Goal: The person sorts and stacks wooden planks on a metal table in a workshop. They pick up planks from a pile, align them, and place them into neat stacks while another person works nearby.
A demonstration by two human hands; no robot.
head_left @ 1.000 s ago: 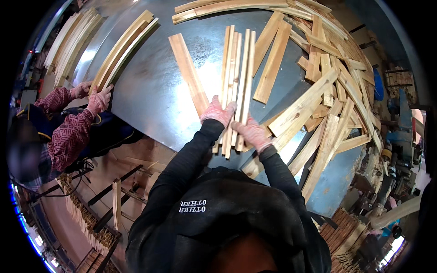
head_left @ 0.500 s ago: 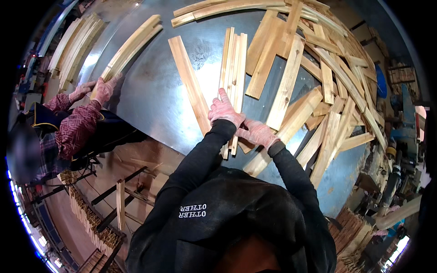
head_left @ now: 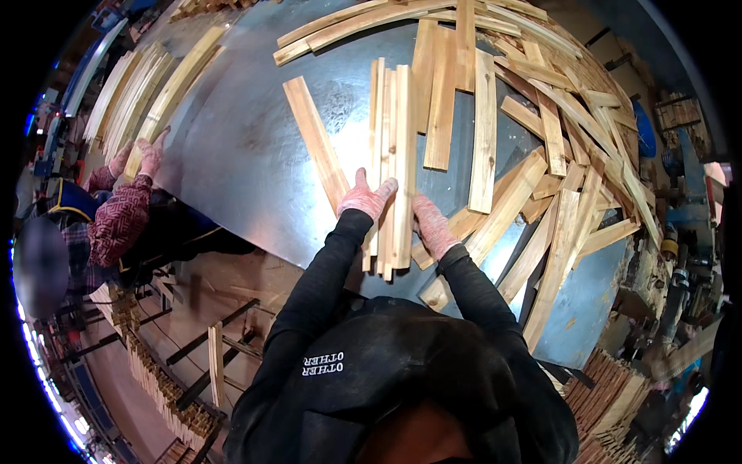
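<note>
Both hands (head_left: 365,197) (head_left: 431,226) now flank slat bundle (head_left: 392,147), squared since earlier.

A woodworking workshop: wooden slats (head_left: 553,141) heaped on a metal worktable (head_left: 239,166), machinery (head_left: 680,263) alongside.

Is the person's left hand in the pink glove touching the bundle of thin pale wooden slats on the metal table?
Touching. In the head view, the left hand lies against the left edge of the bundle of slats, with no gap visible.
</note>
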